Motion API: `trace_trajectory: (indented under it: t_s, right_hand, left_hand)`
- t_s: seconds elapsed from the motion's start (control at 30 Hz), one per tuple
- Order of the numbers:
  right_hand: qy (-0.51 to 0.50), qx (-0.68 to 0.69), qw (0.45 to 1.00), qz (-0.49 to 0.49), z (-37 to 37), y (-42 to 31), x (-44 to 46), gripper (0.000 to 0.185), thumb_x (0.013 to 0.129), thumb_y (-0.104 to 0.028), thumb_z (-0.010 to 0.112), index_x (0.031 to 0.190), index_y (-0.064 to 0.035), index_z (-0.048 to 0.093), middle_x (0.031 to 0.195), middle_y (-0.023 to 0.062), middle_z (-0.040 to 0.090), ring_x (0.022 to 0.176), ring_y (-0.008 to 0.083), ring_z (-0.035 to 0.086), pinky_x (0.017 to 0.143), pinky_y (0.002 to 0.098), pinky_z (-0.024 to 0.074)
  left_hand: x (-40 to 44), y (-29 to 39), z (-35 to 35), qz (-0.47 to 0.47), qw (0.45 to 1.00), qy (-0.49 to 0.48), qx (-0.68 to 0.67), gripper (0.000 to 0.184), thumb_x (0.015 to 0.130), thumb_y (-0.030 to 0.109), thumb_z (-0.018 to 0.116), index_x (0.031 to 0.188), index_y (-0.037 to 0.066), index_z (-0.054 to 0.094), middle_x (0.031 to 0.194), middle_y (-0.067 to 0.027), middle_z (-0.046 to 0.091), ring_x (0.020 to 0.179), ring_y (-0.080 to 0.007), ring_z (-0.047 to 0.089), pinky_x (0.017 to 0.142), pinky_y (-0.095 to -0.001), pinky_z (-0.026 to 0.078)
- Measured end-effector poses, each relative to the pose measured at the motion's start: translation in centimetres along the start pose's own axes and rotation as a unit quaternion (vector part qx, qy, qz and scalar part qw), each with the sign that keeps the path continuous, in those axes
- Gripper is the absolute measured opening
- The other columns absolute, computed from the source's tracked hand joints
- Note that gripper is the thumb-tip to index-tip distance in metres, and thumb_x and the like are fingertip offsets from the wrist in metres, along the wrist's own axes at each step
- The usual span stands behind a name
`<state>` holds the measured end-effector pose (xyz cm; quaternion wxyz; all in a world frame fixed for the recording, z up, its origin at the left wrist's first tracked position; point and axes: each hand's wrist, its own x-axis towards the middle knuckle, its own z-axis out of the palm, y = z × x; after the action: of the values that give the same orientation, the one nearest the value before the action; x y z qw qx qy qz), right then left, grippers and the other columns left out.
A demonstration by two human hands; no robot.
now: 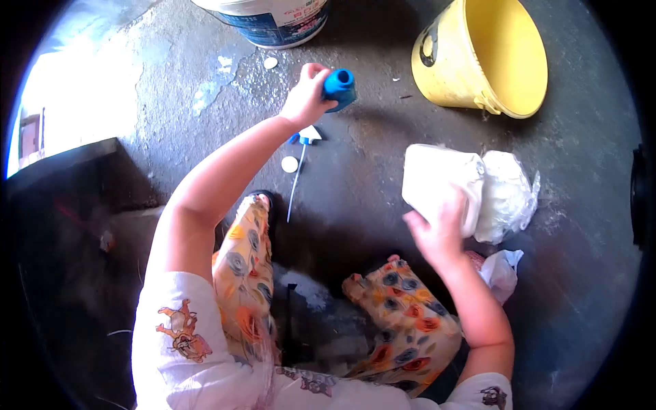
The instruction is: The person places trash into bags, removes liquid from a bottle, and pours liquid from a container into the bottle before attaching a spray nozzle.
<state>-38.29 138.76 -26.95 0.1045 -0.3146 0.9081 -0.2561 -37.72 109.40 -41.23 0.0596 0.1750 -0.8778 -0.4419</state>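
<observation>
My left hand (306, 99) is wrapped round a blue spray bottle body (339, 92), whose uncapped mouth faces up towards me. On the floor below it lies the white and blue spray head (309, 135) with its long thin tube. A white plastic jug (430, 179) is in front of my right hand (441, 232). That hand overlaps the jug's near side, thumb held apart; its fingers are blurred, and contact with the jug cannot be made out. Close to the spray tube lies a round white cap (289, 164).
A yellow bucket (444, 75) leans at the upper right, its opening facing right. At the top stands a white and blue tub (273, 24), with a white disc (270, 63) nearby. Beside the jug are a crumpled clear bag (507, 197) and a smaller plastic bag (502, 273).
</observation>
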Motion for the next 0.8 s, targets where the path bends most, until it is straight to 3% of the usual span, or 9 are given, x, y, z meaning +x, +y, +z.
trace_trajectory:
  t_s: [0.07, 0.2, 0.27, 0.33, 0.5, 0.63, 0.7, 0.77, 0.8]
  right_hand:
    - [-0.289, -0.100, 0.934, -0.184, 6.0, -0.7, 0.7, 0.035, 0.066, -0.011, 0.066, 0.095, -0.0036, 0.050, 0.101, 0.0131, 0.049, 0.097, 0.0301, 0.048, 0.080, 0.0398, 0.0431]
    - [-0.306, -0.167, 0.909, -0.228, 21.8, -3.6, 2.1, 0.030, 0.076, -0.017, 0.053, 0.106, -0.0125, 0.054, 0.109, 0.0118, 0.049, 0.103, 0.0278, 0.047, 0.074, 0.0357, 0.0448]
    - [-0.201, -0.214, 0.914, -0.281, 28.5, -4.4, 2.3, 0.033, 0.079, -0.017, 0.049, 0.112, -0.0141, 0.053, 0.116, 0.0136, 0.046, 0.104, 0.0268, 0.046, 0.075, 0.0334, 0.0435]
    - [-0.203, -0.295, 0.880, -0.313, 31.8, -4.4, 3.1, 0.035, 0.078, -0.017, 0.049, 0.111, -0.0088, 0.054, 0.111, 0.0124, 0.051, 0.100, 0.0251, 0.047, 0.075, 0.0328, 0.0420]
    - [-0.214, -0.331, 0.874, -0.286, 34.0, -3.1, 4.7, 0.018, 0.076, -0.016, 0.051, 0.083, -0.0078, 0.066, 0.096, 0.0078, 0.056, 0.093, 0.0220, 0.048, 0.075, 0.0325, 0.0414]
    - [-0.175, -0.218, 0.914, -0.294, 33.2, -2.6, 4.9, 0.014, 0.078, -0.017, 0.052, 0.075, -0.0068, 0.060, 0.091, 0.0078, 0.056, 0.087, 0.0225, 0.052, 0.070, 0.0322, 0.0436]
    - [-0.234, 0.002, 0.970, -0.073, 30.7, -3.7, 5.2, 0.016, 0.080, -0.020, 0.051, 0.074, -0.0064, 0.058, 0.087, 0.0082, 0.054, 0.086, 0.0230, 0.053, 0.069, 0.0323, 0.0442]
    - [-0.310, 0.292, 0.893, 0.146, 26.3, -3.8, 5.3, 0.013, 0.077, -0.013, 0.058, 0.085, -0.0044, 0.055, 0.087, 0.0092, 0.049, 0.089, 0.0235, 0.052, 0.070, 0.0331, 0.0441]
    - [-0.258, 0.249, 0.932, 0.056, 23.5, -3.0, 5.5, 0.012, 0.075, -0.010, 0.059, 0.085, -0.0048, 0.057, 0.087, 0.0089, 0.049, 0.088, 0.0230, 0.052, 0.071, 0.0323, 0.0440]
  left_hand:
    - [1.3, -0.5, 0.8, 0.032, 0.999, -0.024, 0.008, 0.057, 0.063, 0.010, 0.072, 0.113, 0.003, 0.046, 0.118, -0.0149, 0.040, 0.105, -0.0355, 0.048, 0.088, -0.0374, 0.042]
    - [3.2, -2.2, 2.5, 0.076, 0.994, -0.068, -0.028, 0.053, 0.064, 0.005, 0.070, 0.110, 0.007, 0.045, 0.118, -0.0154, 0.039, 0.103, -0.0358, 0.049, 0.086, -0.0383, 0.043]
    - [3.7, -3.4, 3.3, 0.097, 0.991, -0.083, -0.034, 0.050, 0.065, 0.005, 0.069, 0.109, 0.007, 0.045, 0.117, -0.0152, 0.038, 0.100, -0.0364, 0.050, 0.085, -0.0392, 0.044]
    - [4.3, -3.4, 3.1, 0.091, 0.989, -0.103, -0.053, 0.049, 0.065, 0.004, 0.069, 0.108, 0.007, 0.045, 0.116, -0.0149, 0.038, 0.099, -0.0365, 0.050, 0.086, -0.0390, 0.044]
    - [4.6, -4.0, 3.2, 0.134, 0.987, -0.074, -0.038, 0.051, 0.064, 0.004, 0.069, 0.109, 0.009, 0.046, 0.117, -0.0149, 0.039, 0.102, -0.0358, 0.050, 0.088, -0.0392, 0.043]
    - [3.6, -4.5, 3.5, 0.147, 0.986, -0.071, -0.046, 0.052, 0.065, 0.005, 0.069, 0.111, 0.010, 0.046, 0.116, -0.0154, 0.038, 0.102, -0.0362, 0.050, 0.088, -0.0396, 0.043]
    - [3.5, -4.9, 3.6, 0.165, 0.983, -0.058, -0.057, 0.051, 0.066, 0.007, 0.069, 0.111, 0.010, 0.046, 0.116, -0.0157, 0.038, 0.099, -0.0367, 0.051, 0.087, -0.0396, 0.044]
    - [2.8, -4.9, 3.0, 0.162, 0.985, -0.037, -0.045, 0.052, 0.066, 0.010, 0.071, 0.111, 0.009, 0.045, 0.116, -0.0157, 0.037, 0.100, -0.0360, 0.051, 0.087, -0.0394, 0.044]
    - [3.3, -4.4, 2.8, 0.177, 0.983, -0.026, -0.048, 0.052, 0.066, 0.011, 0.071, 0.112, 0.009, 0.045, 0.116, -0.0157, 0.037, 0.100, -0.0357, 0.051, 0.087, -0.0392, 0.044]
